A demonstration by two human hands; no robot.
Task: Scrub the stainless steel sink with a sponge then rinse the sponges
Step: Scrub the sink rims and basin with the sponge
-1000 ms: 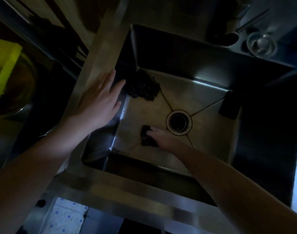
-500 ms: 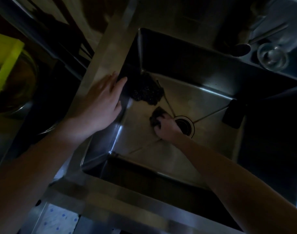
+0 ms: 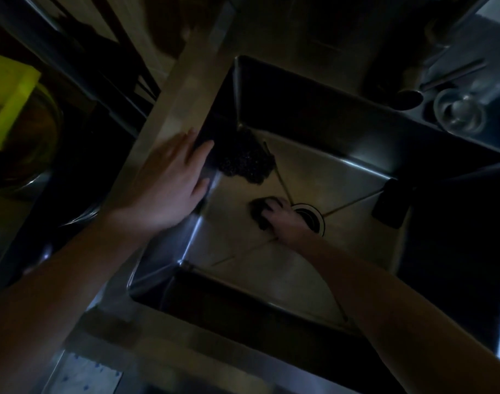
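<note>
- We see the stainless steel sink [image 3: 342, 177] from above in dim light, and its floor creases run in toward the round drain [image 3: 314, 220] near the middle.
- Our right hand [image 3: 287, 221] is down on the sink floor. Its fingers curl over a small dark sponge [image 3: 257, 214] and press it onto the steel.
- The sponge lies just left of the drain, touching the floor, with the hand covering its right part.
- Our left hand [image 3: 163, 189] lies flat on the sink's left rim. The fingers are straight and spread a little and hold nothing, and the fingertips reach past the rim's inner edge.
- A dark, coarse scouring pad [image 3: 243, 162] sits in the far-left corner of the sink floor, just beyond the left fingertips and well apart from the sponge.
- A dark rectangular block [image 3: 389, 206] leans at the sink's right wall. We cannot tell what it is made of.
- Past the far-right corner of the sink, a small round glass dish [image 3: 459, 113] stands on the counter beside a dark tube end [image 3: 408, 99].
- Off the left rim, a yellow-green slab [image 3: 10, 92] rests over a rounded bowl [image 3: 33, 149].
- At the near-left corner a pale sheet [image 3: 87, 376] shows small blue marks, too blurred to read.
</note>
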